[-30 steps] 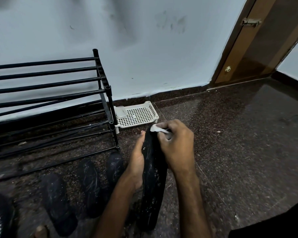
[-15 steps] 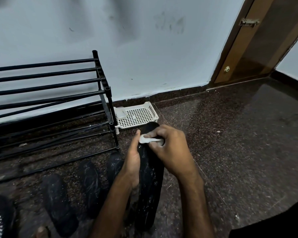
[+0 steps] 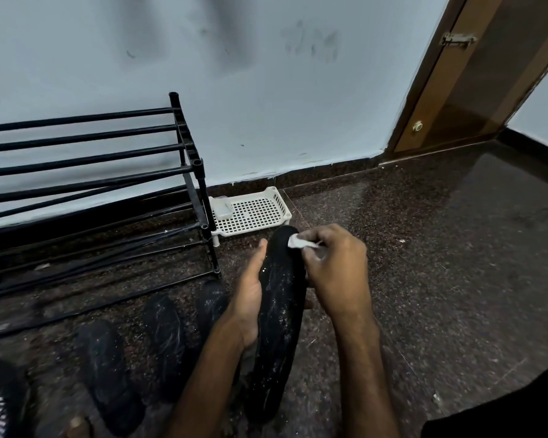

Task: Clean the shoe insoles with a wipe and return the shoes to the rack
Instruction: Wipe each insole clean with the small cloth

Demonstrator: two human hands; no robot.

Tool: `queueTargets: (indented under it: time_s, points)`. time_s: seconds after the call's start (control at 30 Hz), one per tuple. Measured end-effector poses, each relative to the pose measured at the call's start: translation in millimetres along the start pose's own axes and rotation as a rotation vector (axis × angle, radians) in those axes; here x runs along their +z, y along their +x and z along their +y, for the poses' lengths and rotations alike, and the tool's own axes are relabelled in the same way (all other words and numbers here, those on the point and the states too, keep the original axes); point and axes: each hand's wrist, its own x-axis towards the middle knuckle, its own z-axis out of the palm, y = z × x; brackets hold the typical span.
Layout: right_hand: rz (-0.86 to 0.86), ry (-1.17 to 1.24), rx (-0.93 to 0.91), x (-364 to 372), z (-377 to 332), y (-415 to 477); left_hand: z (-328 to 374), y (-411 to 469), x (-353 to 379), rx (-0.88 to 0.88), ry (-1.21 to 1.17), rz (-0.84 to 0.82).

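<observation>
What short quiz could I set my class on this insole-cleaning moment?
1. True or false: the right hand pinches the wipe at the far end of the black insole.
2. The white tray stands: A, on the floor beside the rack; B, on the rack's top bars; C, on a chair.
3. Which hand grips the insole's side?
Key: 1 true; 2 A; 3 the left hand.
</observation>
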Motion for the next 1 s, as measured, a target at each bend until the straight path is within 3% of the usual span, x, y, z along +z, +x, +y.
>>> queueTargets:
  time_s: [0.07,0.23,0.4,0.57,0.73,0.8,0.9,1.0]
  points:
    - [0.061,0.051,-0.022,4.6,-7.7,1.6,-1.1,-1.5,5.5,-0.006,-0.046,-0.035]
    - [-0.220,0.152,-0.112,5.8,-8.5,-4.4,2.0,-3.0,1.9,0.007,-0.117,-0.038]
    - [0.010,-0.002,0.011,3.5,-4.6,1.2,-2.4,-0.7,5.7,-0.016,-0.089,-0.036]
    - [-0.163,0.084,-0.078,7.0,-14.2,-2.4,1.9,-4.3,3.5,0.001,-0.139,-0.047]
    - [0.053,-0.014,0.023,3.1,-10.8,0.5,-1.4,-3.7,6.9,-0.007,-0.089,-0.056]
    - [0.014,0.031,-0.042,6.7,-18.2,1.3,-1.9,-1.8,6.4,0.002,-0.109,-0.064]
    - [-0.174,0.066,-0.107,7.1,-17.6,-2.6,1.8,-3.3,3.0,0.009,-0.109,-0.069]
    - [-0.089,-0.011,-0.018,0.9,-7.7,-1.4,2.8,-5.2,3.9,-0.001,-0.070,-0.063]
